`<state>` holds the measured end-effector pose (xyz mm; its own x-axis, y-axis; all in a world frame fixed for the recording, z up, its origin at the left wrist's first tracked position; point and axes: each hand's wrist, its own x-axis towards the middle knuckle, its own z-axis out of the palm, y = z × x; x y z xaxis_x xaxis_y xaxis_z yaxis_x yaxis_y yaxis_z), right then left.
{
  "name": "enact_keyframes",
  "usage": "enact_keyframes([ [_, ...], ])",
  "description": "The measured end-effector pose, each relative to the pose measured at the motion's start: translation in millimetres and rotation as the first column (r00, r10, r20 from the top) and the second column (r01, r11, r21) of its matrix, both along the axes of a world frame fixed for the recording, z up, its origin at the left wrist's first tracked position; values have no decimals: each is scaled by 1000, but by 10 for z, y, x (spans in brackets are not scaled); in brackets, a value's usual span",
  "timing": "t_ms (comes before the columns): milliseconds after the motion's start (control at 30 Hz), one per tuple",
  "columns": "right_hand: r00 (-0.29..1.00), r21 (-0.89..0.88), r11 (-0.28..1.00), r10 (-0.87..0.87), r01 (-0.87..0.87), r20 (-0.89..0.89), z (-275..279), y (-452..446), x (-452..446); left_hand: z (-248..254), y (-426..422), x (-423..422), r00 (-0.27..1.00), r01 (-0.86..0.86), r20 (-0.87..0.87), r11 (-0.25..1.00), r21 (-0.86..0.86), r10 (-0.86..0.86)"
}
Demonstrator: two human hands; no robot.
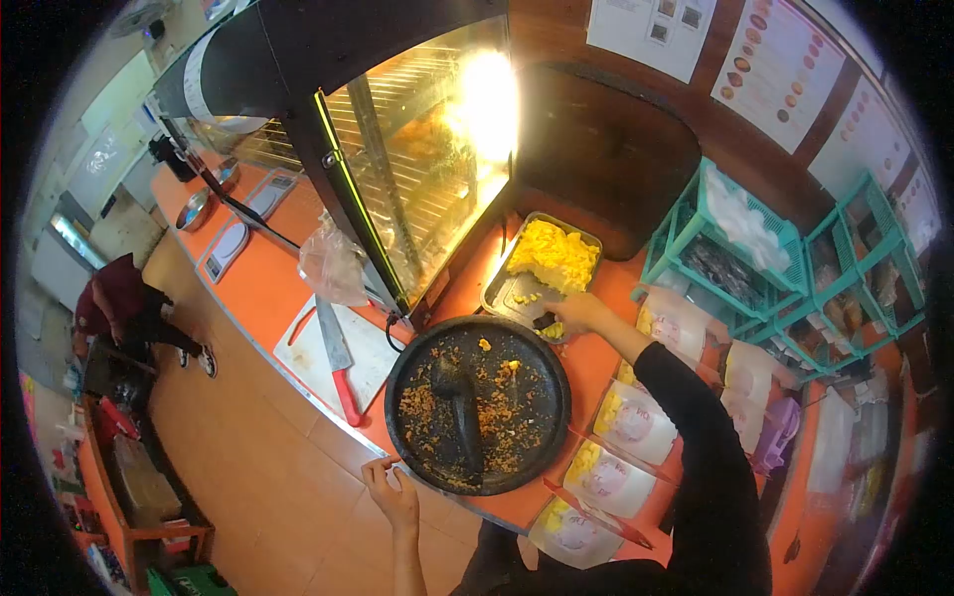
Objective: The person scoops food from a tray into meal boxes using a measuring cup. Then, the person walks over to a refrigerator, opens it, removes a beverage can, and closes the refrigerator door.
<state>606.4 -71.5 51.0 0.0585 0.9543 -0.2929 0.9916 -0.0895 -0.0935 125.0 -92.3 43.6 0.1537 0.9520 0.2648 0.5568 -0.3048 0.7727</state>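
My right hand [579, 314] reaches into the near end of a metal tray [489, 298] and is closed around a small black handle [544, 321]; the rest of that utensil is hidden or too small to make out. Yellow food that looks like scrambled egg [553, 256] fills the tray's far part, with a few bits nearer my hand. Below the tray sits a wide dark stone mortar [397, 417] with orange-brown crumbs scattered inside. Its stone pestle [464, 422] lies across the middle. By the mortar's lower left rim, my left hand [394, 497] is empty, its fingers loosely apart.
Several paper food boxes [636, 422] with yellow contents line the counter at right. A red-handled knife [339, 358] lies on a white cutting board [298, 343]. A lit glass warmer [427, 149] stands behind. Green baskets [735, 238] stand back right. A person [129, 308] is far left.
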Motion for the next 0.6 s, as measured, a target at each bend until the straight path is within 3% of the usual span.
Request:
enact_keyframes([
  [367, 996, -33, 998, -42, 45, 79, 42, -277, -201, 87, -23, 84, 1000, 7, -15, 1000, 30, -6],
  [600, 995, -96, 992, -92, 88, -48, 126, -265, -207, 61, -109, -54, 999, -31, -21, 998, 49, 32],
])
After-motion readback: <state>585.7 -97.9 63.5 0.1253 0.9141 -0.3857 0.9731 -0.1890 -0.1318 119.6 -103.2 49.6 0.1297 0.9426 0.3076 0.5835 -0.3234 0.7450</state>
